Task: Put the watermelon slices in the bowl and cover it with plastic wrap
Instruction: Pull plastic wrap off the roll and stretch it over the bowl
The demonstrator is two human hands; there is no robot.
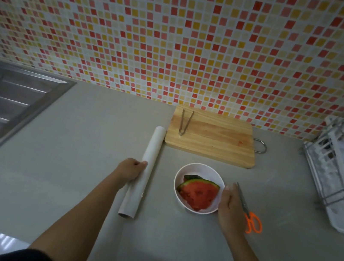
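Observation:
A white bowl (199,171) stands on the grey counter, holding watermelon slices (198,194) with red flesh and green rind. A long white roll of plastic wrap (146,167) lies on the counter to the left of the bowl. My left hand (130,170) is wrapped around the roll's middle from the left side. My right hand (230,204) rests against the bowl's right rim, fingers together and pointing away from me. Nothing is lifted off the counter.
Orange-handled scissors (250,216) lie just right of my right hand. A wooden cutting board (212,137) with metal tongs (185,121) lies behind the bowl. A steel sink (1,107) is at the left, a white dish rack (343,178) at the right.

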